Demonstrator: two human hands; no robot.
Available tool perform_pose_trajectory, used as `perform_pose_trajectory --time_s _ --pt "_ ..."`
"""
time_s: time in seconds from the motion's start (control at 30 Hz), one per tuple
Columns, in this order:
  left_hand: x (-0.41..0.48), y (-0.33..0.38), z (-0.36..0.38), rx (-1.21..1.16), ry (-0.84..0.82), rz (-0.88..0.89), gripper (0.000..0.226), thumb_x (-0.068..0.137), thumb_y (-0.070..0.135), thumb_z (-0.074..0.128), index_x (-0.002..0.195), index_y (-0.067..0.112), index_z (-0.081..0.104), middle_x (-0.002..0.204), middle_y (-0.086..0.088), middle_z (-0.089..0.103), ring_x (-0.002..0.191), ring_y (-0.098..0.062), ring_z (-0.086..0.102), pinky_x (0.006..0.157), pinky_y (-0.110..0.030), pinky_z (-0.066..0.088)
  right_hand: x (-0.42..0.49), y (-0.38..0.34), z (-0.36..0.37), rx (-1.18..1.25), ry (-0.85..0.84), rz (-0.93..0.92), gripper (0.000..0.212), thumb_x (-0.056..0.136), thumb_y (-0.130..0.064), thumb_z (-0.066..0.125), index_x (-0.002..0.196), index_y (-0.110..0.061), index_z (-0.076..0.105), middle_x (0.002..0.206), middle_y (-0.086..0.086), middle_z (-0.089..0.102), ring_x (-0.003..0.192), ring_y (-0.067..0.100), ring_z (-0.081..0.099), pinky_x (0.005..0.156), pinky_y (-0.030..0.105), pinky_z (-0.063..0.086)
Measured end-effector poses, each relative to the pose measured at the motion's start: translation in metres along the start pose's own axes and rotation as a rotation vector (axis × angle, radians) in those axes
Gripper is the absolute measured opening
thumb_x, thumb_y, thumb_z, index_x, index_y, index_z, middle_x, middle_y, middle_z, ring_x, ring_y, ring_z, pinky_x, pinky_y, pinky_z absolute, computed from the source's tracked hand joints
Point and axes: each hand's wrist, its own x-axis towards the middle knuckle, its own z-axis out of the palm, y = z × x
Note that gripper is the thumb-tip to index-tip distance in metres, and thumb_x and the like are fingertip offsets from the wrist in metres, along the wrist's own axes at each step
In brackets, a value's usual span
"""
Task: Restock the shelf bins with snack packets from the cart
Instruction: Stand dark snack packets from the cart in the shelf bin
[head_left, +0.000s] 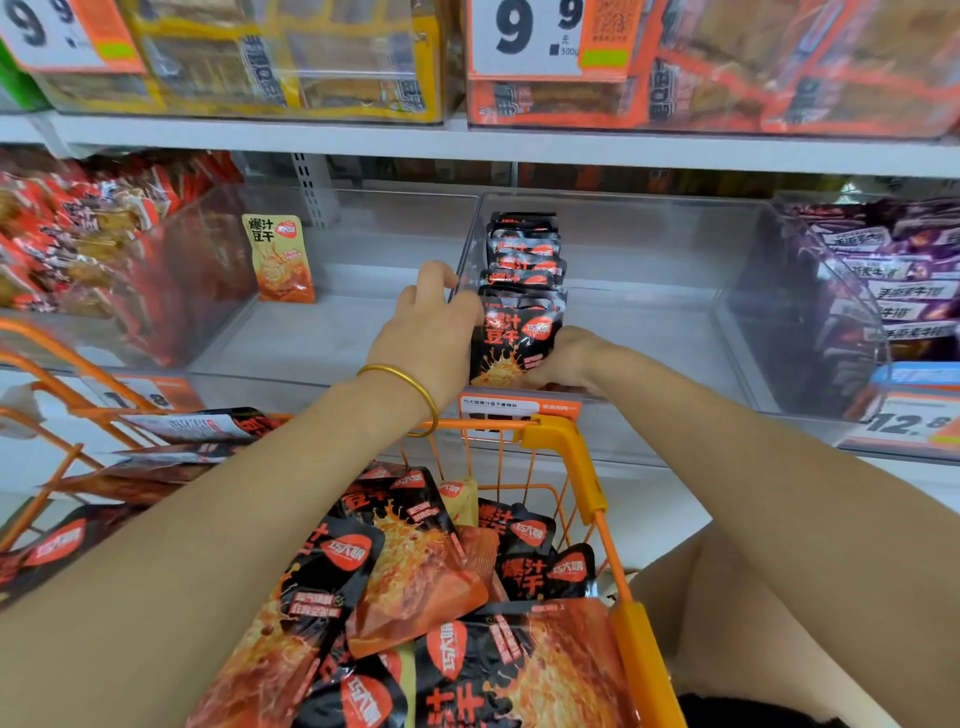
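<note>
At centre frame, the left hand (431, 338) and right hand (563, 361) each close their grip on the front glossy black-and-orange snack packet (511, 338), upright in the clear plastic shelf bin (675, 291), above the orange wire cart (587, 467) heaped with loose packets (415, 571).

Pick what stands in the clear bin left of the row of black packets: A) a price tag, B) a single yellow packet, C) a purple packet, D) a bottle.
B: one yellow packet stands upright, alone, in the bin left of the black packets.
</note>
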Motion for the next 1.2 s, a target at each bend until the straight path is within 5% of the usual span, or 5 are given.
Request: perform_pose_trajectory --time_s 0.3,0.53,0.63,0.9,1.2 --pt "-0.010 -0.007 -0.006 -0.097 0.003 0.014 0.033 0.085 0.003 0.055 0.117 0.012 0.054 0.140 -0.008 0.026 0.122 -0.029 0.032 0.094 -0.034 0.034 -0.016 0.000 -0.013 0.076 -0.046 0.001 0.021 0.078 -0.013 0.075 0.092 -0.006 0.062 0.100 0.007 0.064 0.095 0.021 0.061 0.088 0.031 0.050" --pt "-0.033 -0.010 -0.017 -0.302 -0.031 0.136 0.021 0.082 0.005 0.062 0.098 0.017 0.058 0.103 0.000 0.043 0.076 -0.014 0.053 0.075 -0.015 0.041 -0.058 -0.009 -0.032 0.154 0.311 -0.239 0.032 0.086 0.001 0.062 0.067 -0.012 0.039 0.064 0.015 0.063 0.056 0.019 0.065 0.060 0.033 0.057" --pt "-0.042 -0.009 -0.016 -0.298 -0.232 0.211 0.016 0.082 0.007 0.065 0.094 0.017 0.062 0.089 0.007 0.047 0.069 0.001 0.047 0.065 -0.003 0.035 -0.089 -0.014 -0.027 0.246 0.140 -0.399 0.023 0.085 0.002 0.064 0.076 -0.012 0.047 0.064 0.010 0.060 0.056 0.017 0.067 0.056 0.032 0.058" --pt "-0.048 -0.007 -0.005 -0.249 -0.417 0.176 0.014 0.081 0.004 0.064 0.094 0.011 0.067 0.085 0.005 0.057 0.067 0.000 0.048 0.061 -0.002 0.033 -0.135 -0.014 0.017 -1.038 -0.266 -0.634 0.041 0.082 -0.052 0.062 0.070 -0.013 0.058 0.066 0.000 0.051 0.077 0.023 0.051 0.056 0.027 0.036" --pt "-0.051 -0.011 -0.005 -0.312 -0.481 0.131 0.011 0.083 0.009 0.065 0.092 0.016 0.064 0.080 0.008 0.057 0.063 0.002 0.048 0.057 -0.003 0.036 -0.131 -0.009 0.031 -0.907 -0.320 -0.605 0.035 0.079 -0.036 0.069 0.093 -0.005 0.063 0.072 0.006 0.057 0.081 0.028 0.057 0.068 0.033 0.045"
